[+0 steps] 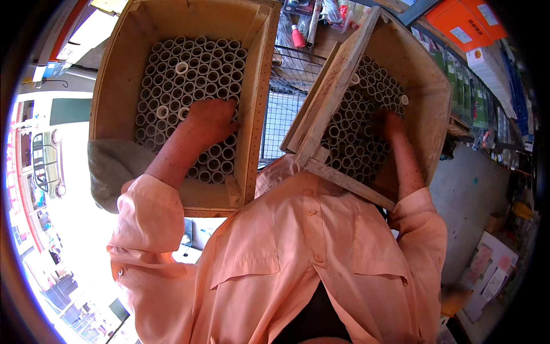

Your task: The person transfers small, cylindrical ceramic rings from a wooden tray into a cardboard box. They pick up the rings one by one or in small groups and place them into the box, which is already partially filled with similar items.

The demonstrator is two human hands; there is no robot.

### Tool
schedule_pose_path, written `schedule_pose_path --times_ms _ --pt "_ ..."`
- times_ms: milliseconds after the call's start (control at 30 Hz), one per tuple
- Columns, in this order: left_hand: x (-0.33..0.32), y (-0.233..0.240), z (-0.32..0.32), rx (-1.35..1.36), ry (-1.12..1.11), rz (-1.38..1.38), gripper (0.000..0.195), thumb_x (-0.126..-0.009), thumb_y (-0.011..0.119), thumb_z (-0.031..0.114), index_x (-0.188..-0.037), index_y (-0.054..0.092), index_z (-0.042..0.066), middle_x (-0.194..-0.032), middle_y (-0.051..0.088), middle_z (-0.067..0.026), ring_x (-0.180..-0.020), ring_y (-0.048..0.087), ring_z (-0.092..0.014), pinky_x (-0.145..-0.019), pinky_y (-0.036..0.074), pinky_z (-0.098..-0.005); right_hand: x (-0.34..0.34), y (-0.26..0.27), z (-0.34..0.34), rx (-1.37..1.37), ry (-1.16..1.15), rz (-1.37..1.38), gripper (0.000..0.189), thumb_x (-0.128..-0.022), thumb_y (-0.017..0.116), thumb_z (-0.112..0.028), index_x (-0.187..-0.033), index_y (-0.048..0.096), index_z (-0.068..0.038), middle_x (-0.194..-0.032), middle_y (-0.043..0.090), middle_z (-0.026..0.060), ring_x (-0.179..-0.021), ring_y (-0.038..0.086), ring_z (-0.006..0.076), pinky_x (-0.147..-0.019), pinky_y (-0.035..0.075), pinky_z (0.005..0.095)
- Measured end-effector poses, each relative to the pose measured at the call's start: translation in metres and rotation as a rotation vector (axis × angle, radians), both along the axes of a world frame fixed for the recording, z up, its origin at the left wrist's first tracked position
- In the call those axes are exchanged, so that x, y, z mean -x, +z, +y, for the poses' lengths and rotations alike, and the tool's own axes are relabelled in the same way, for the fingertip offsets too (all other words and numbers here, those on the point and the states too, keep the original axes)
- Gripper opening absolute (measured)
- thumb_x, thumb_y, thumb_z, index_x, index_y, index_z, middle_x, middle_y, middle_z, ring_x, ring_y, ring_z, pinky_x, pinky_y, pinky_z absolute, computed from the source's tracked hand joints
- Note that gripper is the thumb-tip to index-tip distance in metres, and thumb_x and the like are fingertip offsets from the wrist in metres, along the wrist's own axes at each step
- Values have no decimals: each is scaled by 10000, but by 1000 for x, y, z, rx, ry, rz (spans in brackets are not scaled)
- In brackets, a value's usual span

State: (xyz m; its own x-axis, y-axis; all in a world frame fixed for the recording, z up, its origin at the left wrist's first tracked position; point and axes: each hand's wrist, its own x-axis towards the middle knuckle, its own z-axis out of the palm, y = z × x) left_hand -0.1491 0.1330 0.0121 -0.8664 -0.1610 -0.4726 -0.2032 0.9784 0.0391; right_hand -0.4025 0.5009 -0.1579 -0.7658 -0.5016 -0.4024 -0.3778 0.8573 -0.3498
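Note:
On the left, a wooden box [258, 107] holds many short plastic tubes [195, 64], packed with their round ends facing up. My left hand [211, 122] reaches in over them near the box's inner right wall, knuckles up; its fingertips are hidden. A tilted wooden box [429, 103] on the right contains similar tubes [350, 137], with a sloping step between a higher and a lower group. Down among these is my right hand [389, 124], its fingers in shadow. Whether either hand grips a tube is not visible. A grey-green cloth [116, 172] hangs over the left box's near corner.
A black wire basket [279, 116] stands between the boxes. Beyond it are bagged goods and a pink bottle [297, 36]. Shelves with an orange box [466, 26] and green packages [457, 86] line the right. Outside at left, a car [46, 163] shows in bright light.

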Motion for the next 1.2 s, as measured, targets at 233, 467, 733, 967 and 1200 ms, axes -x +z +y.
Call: schedule_pose_path --times_ms 233,467,733,967,1200 --pt "0 -2 1 -1 -2 5 377 -758 638 324 -1010 575 50 -884 632 -177 -851 612 -343 -714 487 -440 -8 -13 3 30 -39 -60 354 -638 716 -158 -968 637 -56 -958 660 138 -879 640 271 -765 507 363" --pt "-2 -2 0 -15 8 11 371 -756 641 316 -1008 573 53 -880 630 -171 -853 610 -341 -716 485 -440 -13 -18 -7 41 111 72 201 -686 628 -112 -855 653 -8 -844 641 211 -736 651 285 -623 510 402" --pt "5 12 -9 24 30 65 346 -776 627 322 -994 575 59 -904 623 -161 -869 604 -334 -714 479 -440 6 -2 -16 32 -8 -63 209 -760 597 -162 -905 676 -33 -805 654 144 -706 635 224 -611 508 332" --pt "3 21 -12 -19 58 249 317 -792 618 328 -978 584 73 -899 634 -134 -857 610 -322 -714 480 -433 -2 75 -30 617 -535 -513 206 -870 561 -92 -1061 619 -45 -978 634 35 -834 623 147 -645 544 258" --pt "13 34 1 -320 134 461 247 -798 614 273 -965 609 92 -864 650 -106 -820 631 -270 -693 500 -378 -21 135 -42 1098 -466 -595 210 -878 569 -99 -1080 585 -46 -984 622 56 -843 618 137 -626 557 248"
